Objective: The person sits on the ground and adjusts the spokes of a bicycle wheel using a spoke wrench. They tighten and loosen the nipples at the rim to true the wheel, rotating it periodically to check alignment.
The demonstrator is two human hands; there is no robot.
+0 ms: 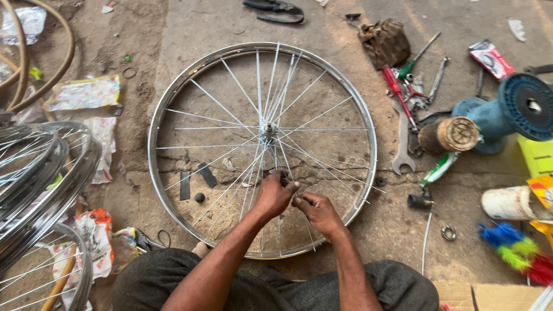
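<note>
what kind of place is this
Likely a bicycle repair workshop, worked on the floor: a silver spoked bicycle wheel rim lies on bare concrete, more spoked rims are stacked nearby, and steel spanners and red-handled screwdrivers are scattered about.

Bare floor (190, 29) lay open beyond the wheel rim (173, 92), while stacked rims (40, 167) crowded the left and scattered tools (412, 98) blocked the right.

1. One view only, from a camera on the person's head, looking steeply down at the ground before their folded legs.
2. It sits close: the bicycle wheel rim (262, 150) fills the middle.
3. The frame's top is the far side; forearms enter from the bottom edge.
</note>
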